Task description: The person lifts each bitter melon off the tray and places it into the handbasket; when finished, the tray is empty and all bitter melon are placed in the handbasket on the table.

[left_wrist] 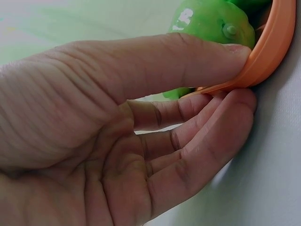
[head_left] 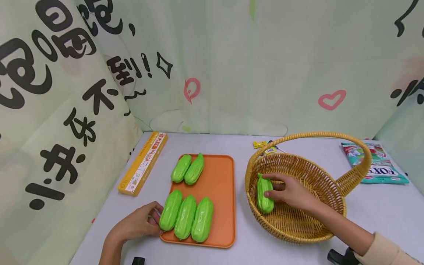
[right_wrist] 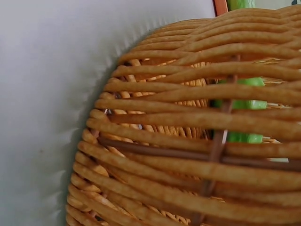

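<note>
The right hand curls around a glossy green gourd inside the basket, right of centre; it looks light, stiff, slippery, best gripped mid-body. The left hand pinches the orange tray rim.

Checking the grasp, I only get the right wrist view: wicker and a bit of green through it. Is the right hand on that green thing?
Observer: Yes. In the head view the right hand is inside the basket, its fingers curled round one green toy gourd.
Operator: Left hand doing anything?
Observer: The left hand pinches the near left rim of the orange tray, thumb on top, fingers underneath.
Operator: What is on the tray?
Observer: Five green gourds: two at the back, three in front.
</note>
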Tool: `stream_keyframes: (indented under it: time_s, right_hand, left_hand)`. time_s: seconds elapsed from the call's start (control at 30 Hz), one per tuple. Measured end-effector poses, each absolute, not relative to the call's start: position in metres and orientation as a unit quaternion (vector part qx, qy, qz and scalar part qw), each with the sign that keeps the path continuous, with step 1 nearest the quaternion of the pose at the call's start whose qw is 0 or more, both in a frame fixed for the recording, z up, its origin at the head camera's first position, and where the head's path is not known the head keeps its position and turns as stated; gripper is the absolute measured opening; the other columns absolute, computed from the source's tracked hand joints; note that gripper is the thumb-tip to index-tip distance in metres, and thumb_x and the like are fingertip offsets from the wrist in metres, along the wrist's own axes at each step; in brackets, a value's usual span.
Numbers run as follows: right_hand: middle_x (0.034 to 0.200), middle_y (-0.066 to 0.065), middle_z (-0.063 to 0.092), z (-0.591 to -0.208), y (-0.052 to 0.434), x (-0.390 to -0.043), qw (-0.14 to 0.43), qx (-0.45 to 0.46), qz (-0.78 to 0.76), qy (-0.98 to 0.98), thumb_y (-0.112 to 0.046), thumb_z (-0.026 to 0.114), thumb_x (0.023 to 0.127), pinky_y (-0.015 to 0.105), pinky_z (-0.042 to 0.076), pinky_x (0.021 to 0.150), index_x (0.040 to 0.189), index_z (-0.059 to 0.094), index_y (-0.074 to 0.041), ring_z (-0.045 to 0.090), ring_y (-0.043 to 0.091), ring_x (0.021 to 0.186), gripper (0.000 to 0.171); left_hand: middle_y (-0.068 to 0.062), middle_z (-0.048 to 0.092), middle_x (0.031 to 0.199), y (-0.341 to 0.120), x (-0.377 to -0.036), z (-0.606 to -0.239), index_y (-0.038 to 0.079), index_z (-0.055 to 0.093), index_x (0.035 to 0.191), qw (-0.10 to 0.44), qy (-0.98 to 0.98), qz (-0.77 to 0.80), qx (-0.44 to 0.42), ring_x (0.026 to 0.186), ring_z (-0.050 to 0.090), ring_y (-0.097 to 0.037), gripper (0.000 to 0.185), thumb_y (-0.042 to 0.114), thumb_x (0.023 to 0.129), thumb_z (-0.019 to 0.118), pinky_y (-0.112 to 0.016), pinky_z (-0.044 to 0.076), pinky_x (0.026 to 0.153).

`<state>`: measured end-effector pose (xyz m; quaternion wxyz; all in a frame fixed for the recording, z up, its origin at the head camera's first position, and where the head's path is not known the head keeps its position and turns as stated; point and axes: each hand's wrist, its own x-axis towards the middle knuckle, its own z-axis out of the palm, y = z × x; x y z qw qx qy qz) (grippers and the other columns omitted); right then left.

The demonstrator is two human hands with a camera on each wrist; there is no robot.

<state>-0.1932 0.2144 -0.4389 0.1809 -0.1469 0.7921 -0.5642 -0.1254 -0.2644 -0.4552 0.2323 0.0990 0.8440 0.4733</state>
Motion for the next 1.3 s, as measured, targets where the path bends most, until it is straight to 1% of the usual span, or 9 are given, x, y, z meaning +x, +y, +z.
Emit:
stream_keyframes:
  time_s: [0.43,0.63,0.73,0.83,0.9,1.0,1.13,1.2,1.3]
  right_hand:
    - [0.138,0.031,0.047,-0.438,0.215,-0.193,0.17,-0.147,-0.557,0.8,-0.017,0.074,0.09,0.033,0.054,0.083,0.142,0.045,0.003,0.048,0.046,0.126,0.064]
    - [0.138,0.029,0.049,-0.439,0.215,-0.193,0.162,-0.137,-0.55,0.808,-0.018,0.075,0.089,0.036,0.054,0.082,0.142,0.047,0.002,0.051,0.044,0.124,0.063]
    - [0.139,0.025,0.051,-0.436,0.215,-0.19,0.132,-0.14,-0.504,0.842,-0.026,0.075,0.089,0.043,0.052,0.087,0.141,0.05,-0.003,0.053,0.042,0.123,0.062]
    - [0.138,0.018,0.054,-0.424,0.211,-0.181,0.08,-0.155,-0.46,0.871,-0.032,0.072,0.091,0.049,0.049,0.091,0.139,0.053,-0.008,0.053,0.041,0.123,0.057]
    - [0.136,0.013,0.056,-0.411,0.204,-0.171,0.046,-0.166,-0.461,0.87,-0.032,0.071,0.092,0.047,0.049,0.092,0.137,0.055,-0.011,0.054,0.038,0.122,0.053]
    - [0.133,0.011,0.057,-0.387,0.186,-0.153,0.021,-0.194,-0.518,0.833,-0.022,0.071,0.093,0.037,0.051,0.09,0.135,0.056,-0.01,0.055,0.032,0.121,0.046]
    - [0.133,0.011,0.056,-0.368,0.152,-0.131,0.047,-0.216,-0.6,0.769,-0.012,0.073,0.091,0.033,0.05,0.09,0.133,0.056,-0.008,0.055,0.025,0.122,0.046]
    - [0.134,0.009,0.056,-0.37,0.133,-0.123,0.063,-0.216,-0.627,0.746,-0.011,0.074,0.09,0.034,0.05,0.091,0.133,0.056,-0.008,0.054,0.022,0.123,0.047]
    - [0.136,0.005,0.055,-0.383,0.108,-0.115,0.081,-0.207,-0.634,0.74,-0.013,0.074,0.089,0.035,0.05,0.092,0.132,0.057,-0.011,0.051,0.024,0.127,0.046]
  left_hand:
    - [-0.008,0.058,0.087,-0.266,-0.125,-0.458,-0.002,0.054,0.117,0.234,0.844,0.474,0.094,0.078,0.057,-0.023,0.053,0.0,0.071,0.08,-0.03,0.048,0.065]
    - [-0.008,0.058,0.088,-0.266,-0.126,-0.458,-0.002,0.054,0.117,0.236,0.843,0.475,0.094,0.078,0.057,-0.023,0.053,0.0,0.071,0.079,-0.03,0.048,0.065]
    - [-0.008,0.058,0.087,-0.266,-0.126,-0.458,-0.002,0.054,0.116,0.237,0.843,0.473,0.098,0.078,0.057,-0.023,0.052,0.0,0.071,0.079,-0.03,0.048,0.065]
    - [-0.008,0.059,0.087,-0.266,-0.127,-0.457,-0.001,0.055,0.115,0.238,0.845,0.468,0.102,0.077,0.058,-0.022,0.052,0.001,0.07,0.08,-0.03,0.048,0.065]
    - [-0.008,0.059,0.087,-0.266,-0.127,-0.456,-0.001,0.055,0.115,0.236,0.849,0.461,0.105,0.077,0.059,-0.022,0.052,0.003,0.07,0.08,-0.03,0.049,0.066]
    - [-0.008,0.06,0.087,-0.268,-0.127,-0.454,-0.001,0.055,0.115,0.233,0.853,0.455,0.109,0.077,0.059,-0.022,0.052,0.004,0.07,0.08,-0.03,0.049,0.066]
    - [-0.008,0.06,0.087,-0.268,-0.127,-0.453,-0.001,0.055,0.115,0.23,0.852,0.457,0.108,0.078,0.059,-0.023,0.052,0.004,0.07,0.08,-0.03,0.048,0.066]
    - [-0.008,0.06,0.087,-0.267,-0.126,-0.453,-0.001,0.055,0.116,0.23,0.849,0.463,0.109,0.078,0.058,-0.023,0.052,0.003,0.07,0.079,-0.03,0.048,0.066]
    - [-0.008,0.059,0.087,-0.267,-0.126,-0.456,-0.002,0.054,0.116,0.231,0.843,0.473,0.111,0.078,0.058,-0.023,0.051,0.001,0.071,0.078,-0.029,0.048,0.066]
